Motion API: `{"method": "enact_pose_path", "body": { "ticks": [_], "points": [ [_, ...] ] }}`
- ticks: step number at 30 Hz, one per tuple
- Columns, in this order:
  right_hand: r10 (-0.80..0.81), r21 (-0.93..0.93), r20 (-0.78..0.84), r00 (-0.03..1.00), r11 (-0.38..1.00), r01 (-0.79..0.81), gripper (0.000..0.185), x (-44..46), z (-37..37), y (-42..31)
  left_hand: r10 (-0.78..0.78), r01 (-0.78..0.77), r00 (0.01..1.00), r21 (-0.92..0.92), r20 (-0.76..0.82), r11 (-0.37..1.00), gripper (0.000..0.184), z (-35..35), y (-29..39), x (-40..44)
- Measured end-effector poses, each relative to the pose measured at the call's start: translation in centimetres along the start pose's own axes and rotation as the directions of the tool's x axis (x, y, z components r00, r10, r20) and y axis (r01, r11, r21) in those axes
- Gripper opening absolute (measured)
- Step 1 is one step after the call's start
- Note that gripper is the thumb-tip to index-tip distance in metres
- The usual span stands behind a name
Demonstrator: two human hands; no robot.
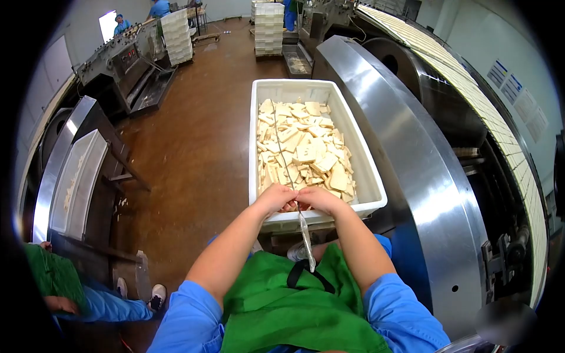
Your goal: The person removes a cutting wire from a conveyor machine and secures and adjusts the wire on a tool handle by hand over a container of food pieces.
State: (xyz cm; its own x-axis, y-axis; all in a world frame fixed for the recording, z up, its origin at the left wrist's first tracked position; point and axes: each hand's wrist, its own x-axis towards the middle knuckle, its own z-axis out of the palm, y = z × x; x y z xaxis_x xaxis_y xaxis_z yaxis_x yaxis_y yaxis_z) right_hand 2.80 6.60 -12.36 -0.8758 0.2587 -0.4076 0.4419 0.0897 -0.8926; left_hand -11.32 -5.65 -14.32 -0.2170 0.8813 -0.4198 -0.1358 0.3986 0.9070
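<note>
My left hand [275,199] and my right hand [318,200] meet over the near rim of a white plastic bin [365,203]. Both are closed on a long thin rod [281,145], which reaches forward over the bin. Its near end widens into a pale, wrapped-looking handle [306,241] hanging toward my green apron. Many flat, pale yellow pieces [306,153] fill much of the bin, some of them broken. The fingertips are partly hidden behind the hands.
A curved steel machine cover [406,141] runs along the right, beside a conveyor [488,100]. Stacked white crates [269,29] stand ahead. At the lower left are a person [59,276] and a white tray [79,182]. Other people work farther back.
</note>
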Motion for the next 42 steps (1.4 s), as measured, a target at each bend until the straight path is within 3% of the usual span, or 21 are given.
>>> {"method": "enact_pose_path", "body": {
  "ticks": [3,12,19,24,26,31,34,37,42],
  "points": [
    [-0.008,-0.120,-0.029,1.000,0.993,0.005,0.025,-0.3,0.1,-0.6,0.013,-0.012,1.000,0.021,-0.012,1.000,0.028,0.1,0.1,0.2],
    [-0.060,-0.139,-0.062,0.996,0.989,0.051,0.026,0.2,0.3,0.1,0.022,-0.021,1.000,0.046,-0.008,0.999,0.024,0.0,-0.3,0.6],
    [-0.074,-0.177,-0.059,0.996,0.982,0.063,0.027,0.2,0.1,0.4,0.121,-0.120,0.993,0.090,-0.005,0.989,0.023,0.2,-0.2,-0.2],
    [-0.060,-0.139,-0.074,0.995,0.989,0.049,0.028,-0.4,0.3,-0.2,0.136,-0.130,0.990,0.160,-0.026,0.979,0.022,0.3,0.3,-0.7],
    [-0.064,-0.143,-0.065,0.996,0.988,0.054,0.027,-0.3,0.2,0.1,0.218,-0.198,0.974,0.219,-0.069,0.955,0.022,0.4,0.1,-0.7],
    [-0.095,-0.073,-0.084,0.992,0.993,0.089,0.024,0.0,0.0,0.7,0.291,-0.274,0.952,0.159,-0.091,0.948,0.023,0.1,-0.6,-0.1],
    [-0.120,-0.075,-0.132,0.984,0.991,0.111,0.021,0.2,0.0,1.4,0.308,-0.286,0.945,0.185,-0.106,0.940,0.023,0.2,-0.9,-0.4],
    [-0.269,-0.171,-0.320,0.908,0.960,0.224,0.018,0.2,0.0,1.6,0.311,-0.280,0.944,0.232,-0.108,0.932,0.023,0.4,0.0,-1.1],
    [-0.327,-0.167,-0.371,0.869,0.944,0.285,0.023,0.3,0.3,2.3,0.291,-0.272,0.954,0.203,-0.070,0.941,0.025,0.5,-0.1,-1.2]
  ]
}}
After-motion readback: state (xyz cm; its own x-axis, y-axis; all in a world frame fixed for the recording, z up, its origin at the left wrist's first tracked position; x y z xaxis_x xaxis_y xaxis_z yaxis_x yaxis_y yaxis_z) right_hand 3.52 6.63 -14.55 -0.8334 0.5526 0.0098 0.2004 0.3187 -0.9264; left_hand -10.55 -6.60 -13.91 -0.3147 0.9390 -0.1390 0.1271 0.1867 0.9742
